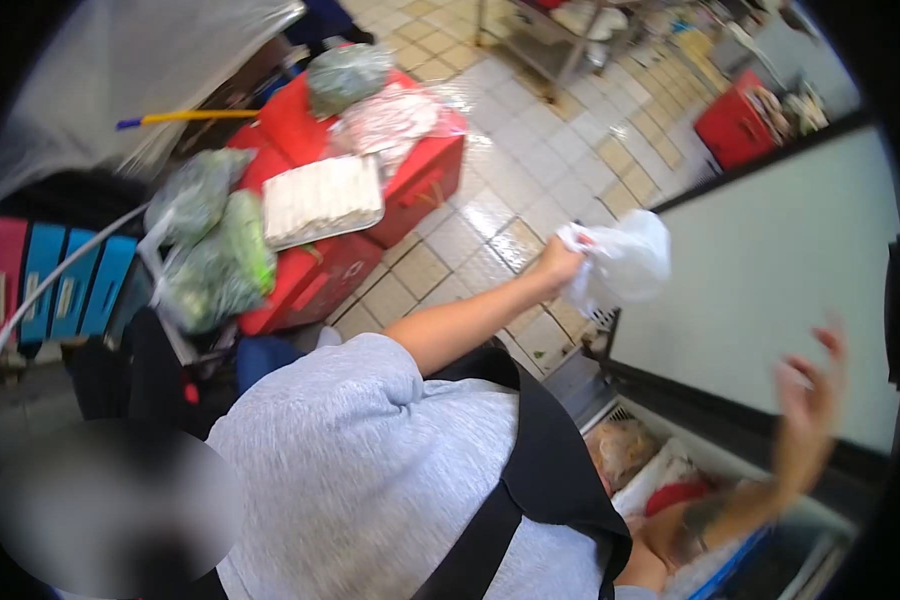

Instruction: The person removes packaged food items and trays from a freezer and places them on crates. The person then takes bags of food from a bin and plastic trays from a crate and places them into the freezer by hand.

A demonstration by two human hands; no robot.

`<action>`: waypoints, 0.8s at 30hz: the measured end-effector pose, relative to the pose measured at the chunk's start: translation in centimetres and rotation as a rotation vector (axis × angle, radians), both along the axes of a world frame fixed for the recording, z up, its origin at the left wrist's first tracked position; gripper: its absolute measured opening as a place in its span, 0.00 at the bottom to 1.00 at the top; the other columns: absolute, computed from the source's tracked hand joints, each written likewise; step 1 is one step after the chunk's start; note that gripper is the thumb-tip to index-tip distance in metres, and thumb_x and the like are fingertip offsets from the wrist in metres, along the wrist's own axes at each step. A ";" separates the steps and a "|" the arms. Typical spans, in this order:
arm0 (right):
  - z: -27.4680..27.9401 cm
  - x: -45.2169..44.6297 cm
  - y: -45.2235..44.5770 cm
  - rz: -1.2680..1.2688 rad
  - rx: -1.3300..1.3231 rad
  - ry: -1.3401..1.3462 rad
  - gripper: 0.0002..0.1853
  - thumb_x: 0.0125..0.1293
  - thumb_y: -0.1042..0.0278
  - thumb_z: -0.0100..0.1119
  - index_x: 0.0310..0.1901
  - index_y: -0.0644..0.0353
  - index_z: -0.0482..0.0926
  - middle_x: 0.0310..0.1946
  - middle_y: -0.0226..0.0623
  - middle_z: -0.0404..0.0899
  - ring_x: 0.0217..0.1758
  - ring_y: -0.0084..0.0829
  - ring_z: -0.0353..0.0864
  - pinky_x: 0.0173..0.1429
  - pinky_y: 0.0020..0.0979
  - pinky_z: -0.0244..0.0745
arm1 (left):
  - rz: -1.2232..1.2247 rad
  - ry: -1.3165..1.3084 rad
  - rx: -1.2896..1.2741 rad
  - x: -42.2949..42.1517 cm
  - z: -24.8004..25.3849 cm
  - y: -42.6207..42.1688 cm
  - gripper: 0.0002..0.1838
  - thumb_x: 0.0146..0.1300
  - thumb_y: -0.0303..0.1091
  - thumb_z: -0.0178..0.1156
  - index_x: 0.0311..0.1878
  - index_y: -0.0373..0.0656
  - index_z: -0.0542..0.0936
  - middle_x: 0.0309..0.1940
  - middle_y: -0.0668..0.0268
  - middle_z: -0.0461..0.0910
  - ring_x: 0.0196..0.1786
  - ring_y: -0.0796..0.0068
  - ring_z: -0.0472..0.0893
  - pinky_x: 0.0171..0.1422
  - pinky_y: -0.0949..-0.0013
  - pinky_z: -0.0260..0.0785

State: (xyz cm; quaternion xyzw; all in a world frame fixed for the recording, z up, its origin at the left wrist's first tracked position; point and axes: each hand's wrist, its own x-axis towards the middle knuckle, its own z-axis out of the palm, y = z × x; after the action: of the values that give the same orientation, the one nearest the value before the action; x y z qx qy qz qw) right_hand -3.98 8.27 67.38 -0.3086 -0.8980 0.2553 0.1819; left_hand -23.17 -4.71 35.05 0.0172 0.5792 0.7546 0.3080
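Observation:
Stretched forward over the tiled floor, my left hand (562, 265) is closed around the gathered top of a white plastic bag (630, 258). The bag bulges out to the right, and I cannot make out its contents. My right hand (808, 385) is raised in front of a large pale panel (750, 270) with a dark frame. Its fingers are apart, slightly blurred, with nothing visible in them. Below that forearm is an open freezer-like bin (760, 455) with a bagged brown item (622, 450) and white and red packages.
Left of me, red crates (410, 200) carry a tray of pale rolls (323, 197), bagged meat slices (395, 118) and bagged greens (200, 250). A yellow pole (200, 116) and blue and pink binders (55, 275) lie further left. Another red crate (735, 122) stands at the far right.

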 end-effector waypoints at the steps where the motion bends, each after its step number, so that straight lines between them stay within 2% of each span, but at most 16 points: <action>1: -4.5 -2.2 0.0 0.068 -0.084 -0.119 0.43 0.50 0.77 0.68 0.68 0.55 0.58 0.66 0.41 0.59 0.48 0.30 0.73 0.47 0.26 0.72 | -0.042 -0.038 0.113 0.3 0.1 -1.3 0.12 0.54 0.17 0.51 0.39 0.42 0.78 0.37 0.66 0.79 0.40 0.75 0.77 0.45 0.71 0.69; 2: -10.4 -3.9 0.3 0.209 0.002 -0.227 0.51 0.42 0.77 0.72 0.69 0.55 0.54 0.65 0.40 0.58 0.51 0.32 0.72 0.47 0.29 0.74 | -0.089 -0.072 0.230 0.4 0.3 -2.5 0.14 0.54 0.16 0.51 0.41 0.42 0.77 0.38 0.66 0.78 0.41 0.75 0.76 0.46 0.71 0.69; 3: -14.4 -5.6 -1.1 0.401 -0.021 -0.150 0.54 0.39 0.78 0.74 0.69 0.56 0.54 0.61 0.44 0.62 0.54 0.37 0.70 0.49 0.33 0.74 | -0.113 -0.177 0.345 0.5 0.7 -3.9 0.13 0.55 0.17 0.51 0.42 0.42 0.77 0.40 0.66 0.78 0.42 0.74 0.77 0.48 0.70 0.69; 5: -21.5 -7.3 -3.4 0.413 -0.202 -0.148 0.47 0.41 0.78 0.72 0.66 0.58 0.59 0.61 0.46 0.61 0.59 0.38 0.67 0.52 0.33 0.74 | -0.171 -0.379 0.585 0.2 2.2 -6.5 0.13 0.57 0.20 0.50 0.45 0.43 0.77 0.43 0.64 0.78 0.45 0.72 0.78 0.52 0.68 0.70; 7: -25.6 -9.6 -6.3 0.484 -0.149 -0.075 0.34 0.48 0.78 0.67 0.59 0.65 0.65 0.54 0.48 0.67 0.56 0.40 0.71 0.52 0.32 0.73 | -0.261 -0.637 0.742 -0.7 3.5 -9.1 0.13 0.60 0.25 0.48 0.47 0.42 0.76 0.46 0.62 0.78 0.48 0.68 0.78 0.57 0.63 0.69; 8: -27.5 -10.4 -7.0 0.442 -0.228 -0.043 0.30 0.51 0.78 0.64 0.57 0.67 0.66 0.52 0.46 0.70 0.54 0.38 0.72 0.51 0.31 0.72 | -0.309 -0.765 0.824 -1.3 3.9 -10.2 0.13 0.62 0.27 0.47 0.48 0.42 0.76 0.47 0.61 0.78 0.50 0.66 0.78 0.60 0.61 0.68; 9: -29.2 -11.1 -7.5 0.399 -0.304 -0.016 0.25 0.54 0.78 0.61 0.55 0.68 0.67 0.49 0.44 0.72 0.52 0.36 0.74 0.51 0.30 0.72 | -0.309 -0.739 0.818 -2.0 2.4 -10.8 0.16 0.65 0.34 0.43 0.52 0.41 0.74 0.51 0.58 0.77 0.54 0.63 0.77 0.65 0.56 0.64; 10: -30.1 -12.0 -8.0 0.356 -0.378 0.008 0.21 0.58 0.78 0.58 0.53 0.70 0.69 0.47 0.42 0.74 0.50 0.34 0.75 0.50 0.29 0.72 | -0.285 -0.756 0.805 -2.9 1.0 -11.8 0.17 0.65 0.35 0.43 0.53 0.41 0.74 0.51 0.58 0.77 0.54 0.63 0.77 0.65 0.56 0.64; 12: -30.0 -14.1 -10.1 0.356 -0.688 0.175 0.16 0.62 0.78 0.54 0.51 0.70 0.70 0.43 0.37 0.76 0.46 0.28 0.75 0.49 0.25 0.70 | -0.246 -0.797 0.780 -5.2 -1.6 -13.9 0.18 0.66 0.36 0.43 0.55 0.41 0.73 0.51 0.58 0.77 0.53 0.62 0.77 0.65 0.55 0.63; 13: -30.0 -15.2 -11.3 0.346 -0.842 0.261 0.13 0.64 0.78 0.51 0.51 0.70 0.70 0.41 0.34 0.77 0.44 0.24 0.75 0.48 0.24 0.70 | -0.152 -0.753 0.578 -6.2 -1.3 -15.0 0.19 0.66 0.38 0.45 0.56 0.40 0.72 0.51 0.56 0.77 0.53 0.62 0.77 0.66 0.55 0.63; 16: -29.9 -19.0 -14.4 0.529 -1.048 0.292 0.11 0.67 0.77 0.48 0.50 0.66 0.72 0.43 0.30 0.76 0.45 0.18 0.73 0.47 0.21 0.68 | -0.188 -0.876 0.147 -8.9 0.2 -18.6 0.19 0.66 0.39 0.45 0.53 0.38 0.74 0.52 0.56 0.77 0.53 0.64 0.77 0.66 0.57 0.63; 17: -29.5 -20.4 -16.2 0.575 -1.165 0.266 0.11 0.68 0.75 0.47 0.51 0.65 0.71 0.44 0.31 0.75 0.46 0.19 0.73 0.48 0.20 0.67 | -0.228 -0.911 0.353 -9.8 -1.7 -19.4 0.17 0.66 0.40 0.47 0.50 0.39 0.75 0.49 0.58 0.79 0.51 0.66 0.79 0.63 0.59 0.66; 18: -29.5 -21.2 -17.7 0.535 -1.334 0.200 0.12 0.68 0.75 0.46 0.52 0.65 0.70 0.46 0.31 0.75 0.47 0.19 0.72 0.50 0.20 0.67 | -0.228 -0.854 0.407 -10.9 -3.6 -20.0 0.17 0.66 0.40 0.48 0.50 0.40 0.76 0.48 0.59 0.79 0.49 0.66 0.79 0.61 0.60 0.68; 20: -30.0 -24.0 -19.7 0.600 -1.499 0.067 0.13 0.68 0.77 0.45 0.53 0.65 0.70 0.47 0.31 0.74 0.48 0.20 0.73 0.51 0.21 0.67 | -0.228 -0.735 0.510 -13.6 -3.7 -21.3 0.15 0.66 0.40 0.50 0.49 0.41 0.77 0.46 0.62 0.80 0.47 0.68 0.81 0.57 0.61 0.71; 21: -30.9 -25.9 -20.4 0.522 -1.495 0.083 0.16 0.65 0.79 0.46 0.55 0.63 0.68 0.47 0.35 0.75 0.47 0.22 0.74 0.48 0.22 0.70 | -0.190 -0.768 0.420 -14.8 -3.6 -22.1 0.15 0.67 0.41 0.49 0.48 0.43 0.78 0.44 0.63 0.82 0.44 0.71 0.82 0.53 0.62 0.75; 24: -29.6 -31.9 -23.5 0.409 -1.420 -0.016 0.24 0.61 0.81 0.49 0.59 0.57 0.65 0.45 0.37 0.73 0.42 0.24 0.76 0.40 0.22 0.73 | -0.292 -0.691 0.540 -18.9 -2.8 -26.2 0.14 0.66 0.40 0.51 0.47 0.43 0.78 0.43 0.63 0.82 0.43 0.72 0.82 0.52 0.64 0.75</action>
State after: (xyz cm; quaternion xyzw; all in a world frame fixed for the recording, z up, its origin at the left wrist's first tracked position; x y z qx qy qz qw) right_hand -35.84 -15.24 37.80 -0.1802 -0.5574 0.8016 -0.1196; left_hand -42.07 -30.91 32.21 -0.0745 0.2169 0.7885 0.5707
